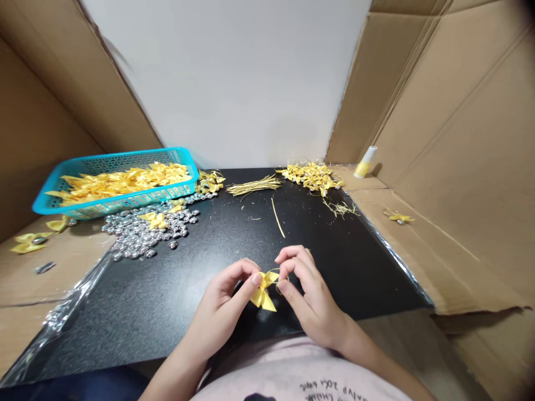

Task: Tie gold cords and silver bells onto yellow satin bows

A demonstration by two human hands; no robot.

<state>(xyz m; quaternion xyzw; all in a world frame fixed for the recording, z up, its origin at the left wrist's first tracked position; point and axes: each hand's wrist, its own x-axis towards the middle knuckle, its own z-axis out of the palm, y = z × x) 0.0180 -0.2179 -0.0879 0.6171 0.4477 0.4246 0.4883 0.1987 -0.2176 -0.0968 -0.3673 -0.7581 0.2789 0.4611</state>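
Yellow bow [264,301] sits mid-grip: the left hand [228,298] has one side pinched tight, probably to steady it, while the right hand [308,289] pinches the thin cord [273,269] just beside it, likely for control.

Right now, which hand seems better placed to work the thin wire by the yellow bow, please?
Probably the right hand: its fingertips are at the wire, while the left hand holds the bow.

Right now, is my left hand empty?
No, your left hand pinches a yellow ribbon flower between thumb and fingers.
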